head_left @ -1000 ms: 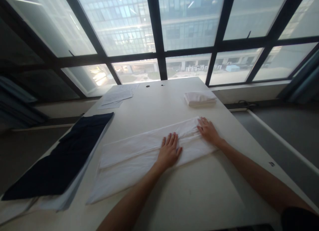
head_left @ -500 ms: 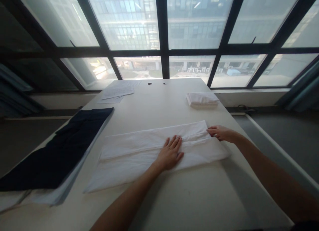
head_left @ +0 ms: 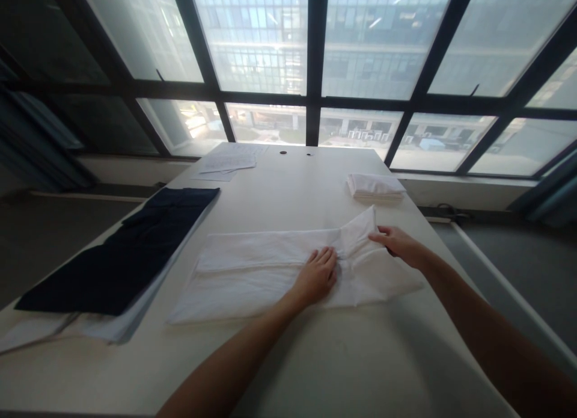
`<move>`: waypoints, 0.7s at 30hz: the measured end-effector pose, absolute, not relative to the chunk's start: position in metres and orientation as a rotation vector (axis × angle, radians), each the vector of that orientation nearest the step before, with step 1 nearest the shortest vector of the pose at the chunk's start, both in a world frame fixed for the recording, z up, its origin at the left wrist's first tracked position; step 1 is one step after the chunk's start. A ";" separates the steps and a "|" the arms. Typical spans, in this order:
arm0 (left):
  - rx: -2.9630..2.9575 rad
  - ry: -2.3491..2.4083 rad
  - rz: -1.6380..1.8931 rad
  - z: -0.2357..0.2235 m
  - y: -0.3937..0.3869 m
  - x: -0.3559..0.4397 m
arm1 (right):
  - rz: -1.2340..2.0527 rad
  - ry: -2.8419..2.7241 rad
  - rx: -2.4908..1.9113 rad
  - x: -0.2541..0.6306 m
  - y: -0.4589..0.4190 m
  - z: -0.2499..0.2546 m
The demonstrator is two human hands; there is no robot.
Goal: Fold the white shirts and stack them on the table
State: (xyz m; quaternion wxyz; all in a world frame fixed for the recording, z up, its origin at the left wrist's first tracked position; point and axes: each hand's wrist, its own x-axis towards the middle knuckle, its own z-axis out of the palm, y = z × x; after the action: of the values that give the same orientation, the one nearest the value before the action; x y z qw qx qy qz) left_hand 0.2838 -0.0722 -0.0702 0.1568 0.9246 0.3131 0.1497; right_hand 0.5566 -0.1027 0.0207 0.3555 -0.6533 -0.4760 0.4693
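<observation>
A long white cloth, folded lengthwise into a band, lies across the white table. My left hand rests palm down on it, right of its middle, with fingers stretched out. At the cloth's right end, my right hand pinches the edge between thumb and fingers and holds it lifted off the table. Creases run from the raised end toward my left hand. What kind of white cloth item it is cannot be made out.
A folded white cloth stack sits at the table's far right. Dark navy fabric lies along the left side over white material. Paper sheets are at the far left, before large windows.
My right hand has lifted the cloth's right end, which now stands up and creases. My left hand stays pressed on the cloth. The view has shifted slightly.
</observation>
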 end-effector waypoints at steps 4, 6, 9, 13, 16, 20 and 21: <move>2.048 0.983 0.764 -0.064 -0.059 0.285 | 1.084 -1.345 -1.730 0.496 -0.089 0.030; 1.759 0.964 0.879 -0.062 -0.050 0.284 | 1.074 -1.427 -1.712 0.463 -0.085 0.020; 1.520 1.006 0.976 -0.061 -0.039 0.278 | 1.175 -1.618 -1.580 0.428 -0.087 -0.006; 1.412 1.132 0.945 -0.063 -0.032 0.270 | 0.872 -1.702 -1.419 0.419 -0.112 -0.036; 1.526 1.116 0.955 -0.064 -0.031 0.268 | 0.518 -1.780 -1.399 0.432 -0.139 -0.045; 1.671 1.095 0.992 -0.065 -0.029 0.271 | 0.384 -2.084 -1.403 0.446 -0.171 -0.051; 1.685 1.097 0.981 -0.066 -0.028 0.271 | 0.353 -2.150 -1.405 0.448 -0.176 -0.054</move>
State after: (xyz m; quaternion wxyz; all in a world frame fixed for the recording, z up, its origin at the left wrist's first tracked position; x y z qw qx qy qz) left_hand 0.2710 -0.0280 -0.0656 0.4370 0.6775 0.4409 0.3946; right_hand 0.4482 -0.1761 -0.0536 0.2713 -0.5217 -0.7982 0.1309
